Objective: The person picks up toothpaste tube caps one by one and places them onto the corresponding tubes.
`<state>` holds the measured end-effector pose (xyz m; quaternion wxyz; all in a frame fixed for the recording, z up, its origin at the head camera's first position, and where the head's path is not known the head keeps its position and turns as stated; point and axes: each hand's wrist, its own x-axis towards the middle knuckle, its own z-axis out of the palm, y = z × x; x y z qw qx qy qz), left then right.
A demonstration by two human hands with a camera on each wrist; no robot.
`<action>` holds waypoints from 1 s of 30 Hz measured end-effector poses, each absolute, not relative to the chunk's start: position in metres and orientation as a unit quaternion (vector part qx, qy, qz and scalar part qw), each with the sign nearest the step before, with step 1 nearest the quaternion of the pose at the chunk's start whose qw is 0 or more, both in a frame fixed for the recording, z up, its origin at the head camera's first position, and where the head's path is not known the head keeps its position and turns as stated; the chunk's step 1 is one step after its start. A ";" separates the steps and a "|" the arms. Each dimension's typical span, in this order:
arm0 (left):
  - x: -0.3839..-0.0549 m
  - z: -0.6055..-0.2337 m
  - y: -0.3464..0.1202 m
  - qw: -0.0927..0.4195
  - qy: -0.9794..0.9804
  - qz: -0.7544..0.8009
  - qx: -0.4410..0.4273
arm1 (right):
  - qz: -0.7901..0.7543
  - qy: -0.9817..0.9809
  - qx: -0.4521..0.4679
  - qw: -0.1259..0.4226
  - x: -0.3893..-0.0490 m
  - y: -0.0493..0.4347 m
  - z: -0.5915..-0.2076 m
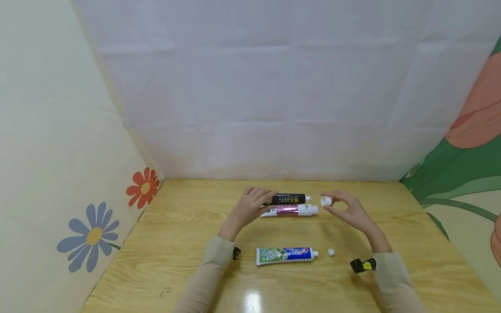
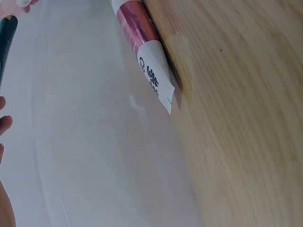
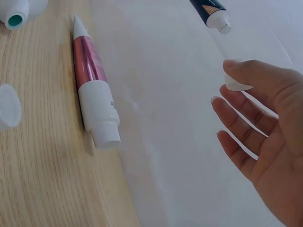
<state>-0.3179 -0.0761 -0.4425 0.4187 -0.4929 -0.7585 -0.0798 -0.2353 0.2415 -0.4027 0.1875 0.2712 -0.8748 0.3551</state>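
My left hand [image 1: 250, 206] grips a black toothpaste tube [image 1: 289, 198] near its tail end, its bare white nozzle pointing right. Between thumb and fingertips, my right hand [image 1: 350, 211] pinches a white cap [image 1: 326, 201], a short gap away from that nozzle. In the right wrist view the cap [image 3: 236, 81] sits under the thumb, and the uncapped black tube [image 3: 210, 13] shows at the top. Lying just in front of the black tube is a pink and white toothpaste tube [image 1: 289, 210] with its cap on. Only fingertips of the left hand [image 2: 4, 120] appear in the left wrist view.
A green and blue toothpaste tube [image 1: 285, 255] lies uncapped nearer the front. Its nozzle points at a loose white cap [image 1: 331, 252] on the wooden table [image 1: 188, 217]. White sheeting [image 1: 250, 108] hangs behind, with painted walls on both sides.
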 end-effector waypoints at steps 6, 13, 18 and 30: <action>-0.317 -0.445 -0.076 0.417 -0.764 -0.086 -0.484 | 0.354 -0.875 0.269 0.194 -0.248 0.251 -0.419; -0.315 -0.444 -0.074 0.423 -0.764 -0.088 -0.479 | 0.363 -0.870 0.275 0.189 -0.258 0.257 -0.428; -0.313 -0.444 -0.073 0.431 -0.760 -0.086 -0.478 | 0.366 -0.864 0.285 0.195 -0.256 0.256 -0.425; -0.309 -0.444 -0.066 0.441 -0.751 -0.083 -0.485 | 0.360 -0.857 0.302 0.210 -0.234 0.238 -0.399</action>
